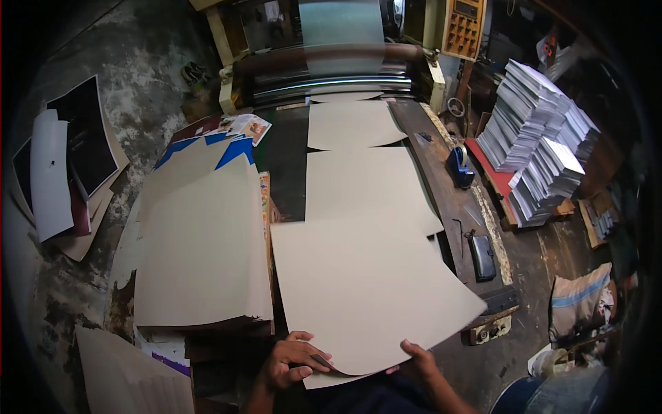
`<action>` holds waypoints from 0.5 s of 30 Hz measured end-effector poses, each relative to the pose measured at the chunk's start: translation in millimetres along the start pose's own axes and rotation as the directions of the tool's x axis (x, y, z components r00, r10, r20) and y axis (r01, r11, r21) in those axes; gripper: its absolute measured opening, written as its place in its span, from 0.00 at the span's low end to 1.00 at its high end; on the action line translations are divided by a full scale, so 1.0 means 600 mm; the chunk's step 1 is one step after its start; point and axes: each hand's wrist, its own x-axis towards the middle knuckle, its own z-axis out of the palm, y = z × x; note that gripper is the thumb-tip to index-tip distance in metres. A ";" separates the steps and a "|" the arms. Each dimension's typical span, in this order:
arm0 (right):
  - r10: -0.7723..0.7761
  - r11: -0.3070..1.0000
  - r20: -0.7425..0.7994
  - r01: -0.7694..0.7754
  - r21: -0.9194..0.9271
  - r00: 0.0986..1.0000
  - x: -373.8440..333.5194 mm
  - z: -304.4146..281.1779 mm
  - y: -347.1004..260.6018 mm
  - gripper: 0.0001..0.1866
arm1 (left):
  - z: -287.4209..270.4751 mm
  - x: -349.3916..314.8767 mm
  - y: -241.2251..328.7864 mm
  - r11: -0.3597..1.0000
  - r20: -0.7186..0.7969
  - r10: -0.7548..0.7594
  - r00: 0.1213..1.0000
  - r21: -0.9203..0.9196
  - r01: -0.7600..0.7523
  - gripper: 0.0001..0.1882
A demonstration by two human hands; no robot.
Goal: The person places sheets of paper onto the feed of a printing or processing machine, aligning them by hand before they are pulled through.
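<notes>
pinching one large beige sheet (365, 290) by its near edge are two hands (288, 361) (419, 361).

You stand in a paper or print workshop: a roller machine (276, 61) faces you, with a knobbed control panel (463, 29) at its right, pale sheets (355, 125) on the bench (283, 162) before it, tall paper stacks (527, 114) to its right nearer you, and stained floor (148, 62) to its left.

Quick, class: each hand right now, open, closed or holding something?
Left hand: at the pale sheet's turned-up corner; closed or not cannot be told.
Right hand: holding the sheet's near edge, thumb on top.
</notes>
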 end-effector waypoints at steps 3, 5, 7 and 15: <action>0.033 0.998 -0.102 -0.027 0.059 0.994 -0.043 -0.012 0.035 0.27 | 0.011 -0.007 -0.036 0.987 0.058 -0.065 0.996 -0.143 0.073 0.16; 0.069 0.995 -0.126 -0.058 0.087 0.990 -0.067 -0.027 0.051 0.26 | 0.017 -0.010 -0.051 0.974 0.092 -0.091 0.992 -0.198 0.108 0.16; 0.177 0.977 0.003 -0.176 0.116 0.984 -0.085 -0.058 0.074 0.25 | 0.023 -0.012 -0.058 0.958 0.121 -0.124 0.985 -0.244 0.151 0.24; 0.228 0.950 0.103 -0.199 -0.240 0.968 -0.078 -0.022 0.055 0.19 | 0.011 -0.007 -0.076 0.956 -0.029 -0.066 0.997 -0.289 0.055 0.28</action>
